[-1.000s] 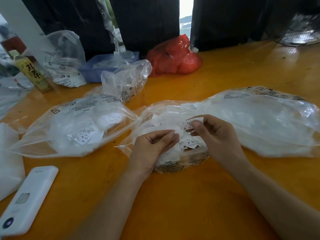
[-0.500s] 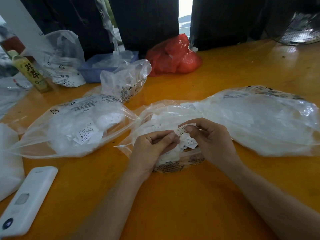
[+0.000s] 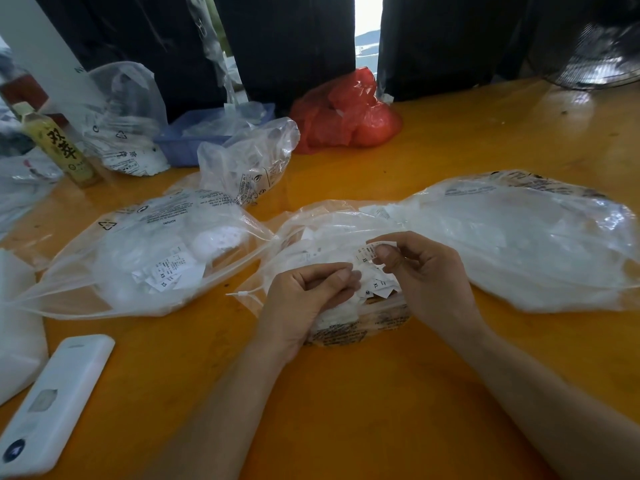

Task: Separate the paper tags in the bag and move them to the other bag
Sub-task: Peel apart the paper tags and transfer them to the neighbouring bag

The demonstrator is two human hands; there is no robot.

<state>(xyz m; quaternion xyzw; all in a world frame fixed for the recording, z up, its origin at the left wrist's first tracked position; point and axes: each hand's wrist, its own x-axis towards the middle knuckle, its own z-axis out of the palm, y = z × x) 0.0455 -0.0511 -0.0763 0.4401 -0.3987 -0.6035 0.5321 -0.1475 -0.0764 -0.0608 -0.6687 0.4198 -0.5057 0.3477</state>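
Note:
A clear plastic bag (image 3: 311, 230) full of small white paper tags lies in the middle of the orange table. My right hand (image 3: 429, 275) pinches one white tag (image 3: 365, 252), printed XS, between thumb and forefinger above the bag's mouth. My left hand (image 3: 304, 296) rests on the bag with curled fingers, its fingertips on the loose tags (image 3: 377, 289) close to the held one. A second clear bag (image 3: 149, 251) with tags inside lies to the left, its opening toward the middle bag. A third, larger clear bag (image 3: 519, 244) lies to the right.
A white flat device (image 3: 52, 407) lies front left beside a white sheet (image 3: 17, 327). Behind stand a green-tea bottle (image 3: 55, 147), more clear bags (image 3: 249, 161), a blue tray (image 3: 194, 140) and a red plastic bag (image 3: 346, 116). A fan (image 3: 595, 50) is at the back right.
My right hand dipped with the tag toward my left hand, then rose slightly again, still pinching it. My left hand stayed on the bag.

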